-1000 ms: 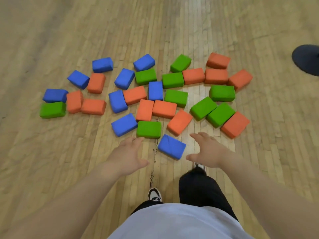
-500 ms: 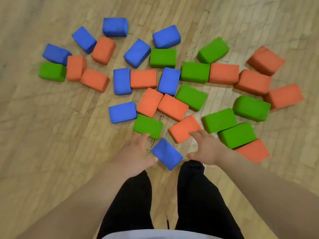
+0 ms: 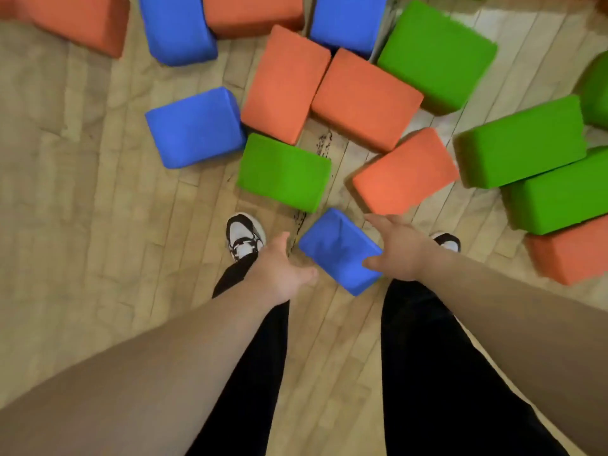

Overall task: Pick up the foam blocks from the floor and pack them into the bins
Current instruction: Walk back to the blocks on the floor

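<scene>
Several blue, orange and green foam blocks lie on the wooden floor [image 3: 82, 225]. The nearest one, a small blue block [image 3: 335, 250], sits between my feet and between my two hands. My left hand [image 3: 283, 268] is spread just left of it, with a narrow gap to the block's edge. My right hand [image 3: 399, 250] rests against its right side, thumb touching the near corner and fingers straight along the far edge. Just beyond lie a green block [image 3: 283, 172] and an orange block [image 3: 404, 172]. No bin is in view.
My left shoe [image 3: 245, 236] and right shoe [image 3: 448, 241] stand either side of the blue block, black trouser legs below. A larger blue block [image 3: 197, 126] lies left of the green one. More green blocks [image 3: 559, 195] and an orange block [image 3: 569, 255] crowd the right.
The view has dropped much closer to the floor. Both hands have come down around the small blue block, and my right hand now touches it.
</scene>
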The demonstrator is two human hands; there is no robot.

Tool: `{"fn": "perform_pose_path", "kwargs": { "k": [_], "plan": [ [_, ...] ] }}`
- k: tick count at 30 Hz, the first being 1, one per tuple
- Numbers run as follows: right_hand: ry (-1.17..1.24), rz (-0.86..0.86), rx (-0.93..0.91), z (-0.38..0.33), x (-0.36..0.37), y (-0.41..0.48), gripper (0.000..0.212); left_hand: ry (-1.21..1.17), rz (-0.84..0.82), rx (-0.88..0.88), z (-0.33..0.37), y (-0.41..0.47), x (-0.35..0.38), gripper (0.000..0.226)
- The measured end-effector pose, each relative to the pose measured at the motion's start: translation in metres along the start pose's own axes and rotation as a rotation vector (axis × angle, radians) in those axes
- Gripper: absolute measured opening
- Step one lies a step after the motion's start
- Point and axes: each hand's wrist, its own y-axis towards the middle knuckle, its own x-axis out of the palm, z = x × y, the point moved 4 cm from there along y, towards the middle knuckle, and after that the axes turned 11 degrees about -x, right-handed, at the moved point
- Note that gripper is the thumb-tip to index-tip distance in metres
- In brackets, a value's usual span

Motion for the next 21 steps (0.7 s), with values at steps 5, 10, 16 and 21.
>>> {"fn": "perform_pose_path", "kwargs": {
  "k": [5, 10, 16, 21],
  "plan": [
    [0.044, 0.017, 0.005, 0.026, 0.071, 0.111, 0.100, -0.168, -0.096, -0.080, -0.027, 0.109, 0.059, 0.105],
    [-0.042, 0.072, 0.006, 0.049, 0.105, 0.181, 0.086, -0.383, -0.128, -0.166, -0.045, 0.187, 0.101, 0.109],
    [0.030, 0.109, -0.059, 0.062, 0.101, 0.189, 0.076, -0.661, -0.277, -0.237, -0.038, 0.198, 0.129, 0.118],
    [0.152, 0.168, -0.084, 0.048, 0.058, 0.140, 0.075, -0.610, -0.153, -0.106, -0.028, 0.137, 0.100, 0.084]
  ]
}}
